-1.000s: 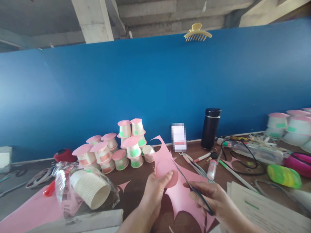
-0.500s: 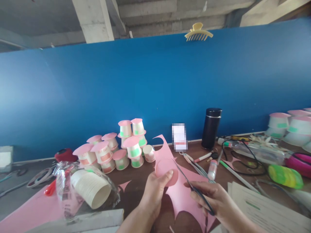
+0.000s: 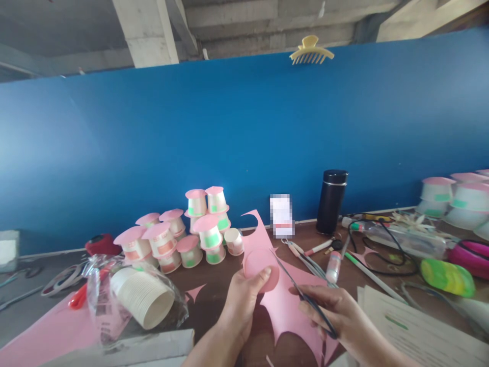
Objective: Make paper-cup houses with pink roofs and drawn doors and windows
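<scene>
My left hand (image 3: 242,300) is closed on a sheet of pink paper (image 3: 294,311), its thumb pressing a round pink disc (image 3: 260,262) flat against it. Curved bites run along the sheet's edges, leaving pointed corners. In my right hand (image 3: 332,311) is a pair of dark-handled scissors (image 3: 290,278), the fingers wrapped round the handle. The blades slant up and left over the sheet, and the tip reaches the upper right rim of the disc. Part of the sheet is hidden behind both hands.
Paper cups with pink tops (image 3: 208,232) stand stacked at back left. Nearer is a bag of white paper cups (image 3: 143,298). A black flask (image 3: 332,201) and a phone-like blurred object (image 3: 281,216) stand along the blue partition (image 3: 244,127). Papers (image 3: 412,326) lie at right.
</scene>
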A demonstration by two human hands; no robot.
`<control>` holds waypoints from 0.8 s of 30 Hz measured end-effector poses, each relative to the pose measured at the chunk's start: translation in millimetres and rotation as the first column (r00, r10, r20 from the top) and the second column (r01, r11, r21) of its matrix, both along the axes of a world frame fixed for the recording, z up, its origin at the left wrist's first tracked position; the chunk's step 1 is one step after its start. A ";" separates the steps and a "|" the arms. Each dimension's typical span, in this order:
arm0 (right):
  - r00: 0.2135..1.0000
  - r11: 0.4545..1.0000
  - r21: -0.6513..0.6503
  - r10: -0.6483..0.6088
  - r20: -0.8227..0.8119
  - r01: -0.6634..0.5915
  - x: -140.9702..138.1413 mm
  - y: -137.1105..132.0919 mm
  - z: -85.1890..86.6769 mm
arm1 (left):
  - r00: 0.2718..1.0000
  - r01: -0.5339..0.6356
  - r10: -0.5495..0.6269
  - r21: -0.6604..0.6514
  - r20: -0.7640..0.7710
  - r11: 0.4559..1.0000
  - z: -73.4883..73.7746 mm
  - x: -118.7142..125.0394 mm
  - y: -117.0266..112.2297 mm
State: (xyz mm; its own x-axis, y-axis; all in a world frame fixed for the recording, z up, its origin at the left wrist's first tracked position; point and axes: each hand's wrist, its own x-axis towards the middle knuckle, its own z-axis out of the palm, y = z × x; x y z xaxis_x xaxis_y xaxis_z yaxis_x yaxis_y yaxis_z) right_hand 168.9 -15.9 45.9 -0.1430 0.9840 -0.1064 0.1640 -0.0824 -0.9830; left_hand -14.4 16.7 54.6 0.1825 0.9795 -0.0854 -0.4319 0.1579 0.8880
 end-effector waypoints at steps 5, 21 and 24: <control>1.000 1.000 -0.013 -0.007 -0.018 0.006 0.4 -1.9 -1.1 | 1.000 0.009 -0.009 0.007 -0.002 1.000 -2.4 -0.6 0.1; 0.999 0.999 -0.019 -0.047 -0.021 0.047 -2.0 -2.9 9.0 | 0.999 -0.008 0.007 -0.003 -0.033 1.000 -4.0 -1.6 1.7; 0.999 0.999 -0.021 -0.049 -0.016 0.049 -1.6 -3.2 8.8 | 1.000 -0.008 0.008 0.001 -0.030 1.000 -3.4 -1.7 2.0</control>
State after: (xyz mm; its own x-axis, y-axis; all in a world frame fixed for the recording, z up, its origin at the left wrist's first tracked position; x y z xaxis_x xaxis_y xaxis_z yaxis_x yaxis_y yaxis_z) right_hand 167.3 -19.1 54.8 -0.0965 0.9875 -0.1246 0.1433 -0.1101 -0.9835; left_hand -16.0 18.7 51.2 0.1721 0.9810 -0.0900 -0.4059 0.1539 0.9009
